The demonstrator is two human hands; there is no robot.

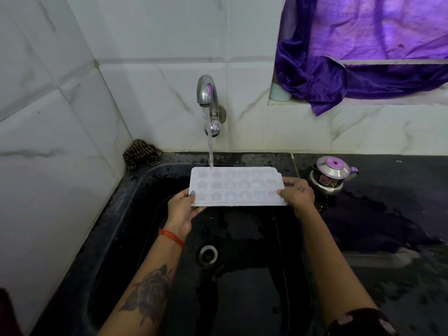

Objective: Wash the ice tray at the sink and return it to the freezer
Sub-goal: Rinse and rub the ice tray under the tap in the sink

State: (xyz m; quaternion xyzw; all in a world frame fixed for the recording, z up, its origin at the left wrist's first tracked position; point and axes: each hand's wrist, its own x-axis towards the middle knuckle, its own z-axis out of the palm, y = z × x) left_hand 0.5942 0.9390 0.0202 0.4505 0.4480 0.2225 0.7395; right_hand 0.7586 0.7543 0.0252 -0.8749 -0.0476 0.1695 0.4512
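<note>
ice tray: held level over the black sink, long axis left to right, left hand and right hand each gripping one short end, tap stream hitting its far left corner.

dim, purple-tinted light from curtained window; sink murky; edges bowed, soft

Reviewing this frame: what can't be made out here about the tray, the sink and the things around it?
Head view only:
- Tray underside: faces down; fingers of left hand beneath hidden.
- Right hand grip under the tray: hidden.
- Cup on the ledge: mostly behind the purple cloth.
- Kettle sticker: too small.
- Sink near side: cut by the bottom edge.
- Freezer: not in view.
</note>
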